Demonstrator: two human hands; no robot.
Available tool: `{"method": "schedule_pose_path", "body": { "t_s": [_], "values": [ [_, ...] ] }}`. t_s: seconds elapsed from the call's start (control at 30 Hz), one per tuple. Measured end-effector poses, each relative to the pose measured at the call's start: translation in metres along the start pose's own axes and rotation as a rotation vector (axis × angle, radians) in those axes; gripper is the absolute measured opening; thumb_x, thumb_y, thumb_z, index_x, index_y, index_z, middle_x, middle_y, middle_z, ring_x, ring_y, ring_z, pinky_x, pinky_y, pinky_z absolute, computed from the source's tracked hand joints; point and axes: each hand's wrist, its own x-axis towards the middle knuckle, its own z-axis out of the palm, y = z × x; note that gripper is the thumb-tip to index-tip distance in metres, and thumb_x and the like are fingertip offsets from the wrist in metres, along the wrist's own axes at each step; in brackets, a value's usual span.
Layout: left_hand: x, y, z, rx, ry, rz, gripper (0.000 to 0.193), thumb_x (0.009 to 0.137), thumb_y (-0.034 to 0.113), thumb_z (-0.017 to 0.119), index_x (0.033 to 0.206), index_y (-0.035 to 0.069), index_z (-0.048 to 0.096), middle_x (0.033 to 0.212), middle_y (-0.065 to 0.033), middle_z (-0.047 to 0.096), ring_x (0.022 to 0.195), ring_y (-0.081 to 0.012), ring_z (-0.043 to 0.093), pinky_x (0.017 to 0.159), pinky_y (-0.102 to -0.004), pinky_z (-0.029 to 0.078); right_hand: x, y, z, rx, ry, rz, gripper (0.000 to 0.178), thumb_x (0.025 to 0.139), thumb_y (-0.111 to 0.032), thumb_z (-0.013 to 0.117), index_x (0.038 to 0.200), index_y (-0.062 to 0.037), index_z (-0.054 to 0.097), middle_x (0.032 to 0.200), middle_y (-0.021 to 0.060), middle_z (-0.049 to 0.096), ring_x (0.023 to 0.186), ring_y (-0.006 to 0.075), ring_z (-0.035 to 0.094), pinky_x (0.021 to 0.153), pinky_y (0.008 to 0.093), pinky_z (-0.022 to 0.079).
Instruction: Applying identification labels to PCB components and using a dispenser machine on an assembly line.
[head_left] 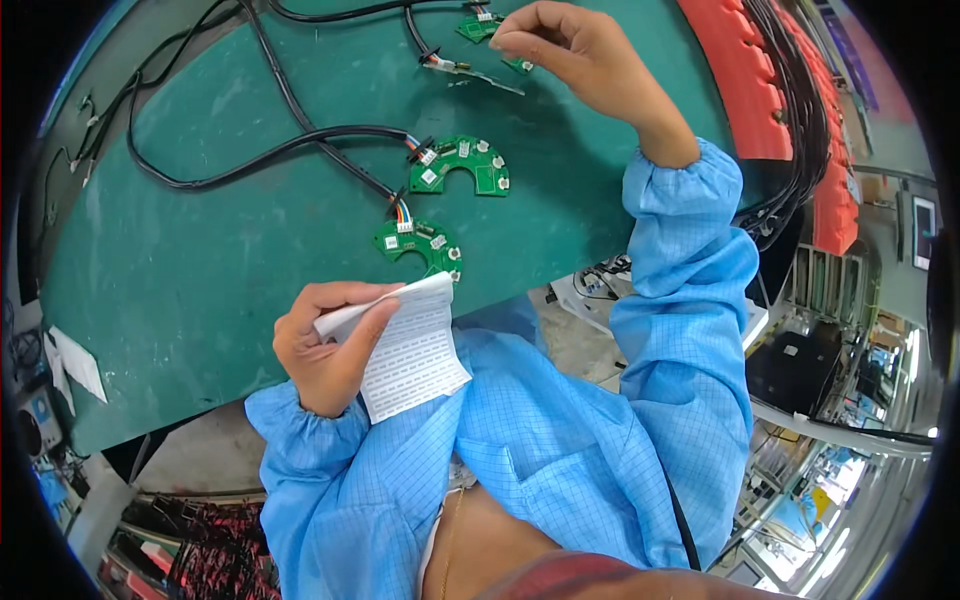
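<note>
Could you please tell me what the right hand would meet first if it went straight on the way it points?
The right hand would likely first meet the green circuit board near the picture's top, though it may pass above; depth is unclear.

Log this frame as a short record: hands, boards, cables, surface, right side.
Left hand: pinching a folded white printed sheet
Right hand: raised near the far boards, fingers curled; grip unclear
Central boards: two, green, curved
Cables: black, joined to both central boards
Surface: green tabletop
Right side: red slotted block
</note>
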Motion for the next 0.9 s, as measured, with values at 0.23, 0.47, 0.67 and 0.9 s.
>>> {"method": "schedule_pose_path", "body": {
  "t_s": [0.23,0.47,0.67,0.9],
  "values": [
    [0.001,-0.003,0.000,0.017,-0.015,0.005,0.017,0.075,-0.005,0.072,0.089,-0.002,0.062,0.085,-0.0163,0.070,0.078,-0.0169,0.068,0.068,-0.0264,0.054,0.031,0.028,-0.010,-0.169,-0.018,-0.011,0.015,0.087,-0.015,0.062,0.090,-0.0005,0.064,0.080,0.0073,0.062,0.075,0.0130,0.057,0.067,0.0271,0.046],
    [0.003,0.001,-0.002,0.060,-0.022,0.014,0.017,0.075,-0.004,0.073,0.088,-0.003,0.062,0.085,-0.0166,0.070,0.077,-0.0170,0.068,0.067,-0.0265,0.054,0.041,0.038,0.006,-0.297,-0.035,-0.242,0.015,0.087,-0.017,0.062,0.087,-0.0027,0.065,0.090,0.0111,0.054,0.082,0.0236,0.055,0.072,0.0316,0.044],
    [0.005,-0.001,-0.004,0.106,-0.051,0.067,0.017,0.076,-0.004,0.071,0.088,-0.001,0.061,0.085,-0.0168,0.070,0.074,-0.0155,0.067,0.065,-0.0251,0.053,0.040,0.035,0.021,-0.304,0.099,-0.165,0.014,0.086,-0.017,0.063,0.086,-0.0030,0.065,0.088,0.0121,0.053,0.080,0.0245,0.054,0.070,0.0324,0.044],
    [0.007,-0.001,-0.004,0.103,-0.070,0.110,0.017,0.076,-0.006,0.070,0.088,0.000,0.059,0.084,-0.0177,0.070,0.073,-0.0150,0.067,0.064,-0.0246,0.053,0.038,0.032,0.029,-0.263,0.189,-0.036,0.013,0.085,-0.016,0.063,0.087,-0.0031,0.065,0.091,0.0130,0.053,0.080,0.0256,0.055,0.071,0.0336,0.045]
  ]
}}
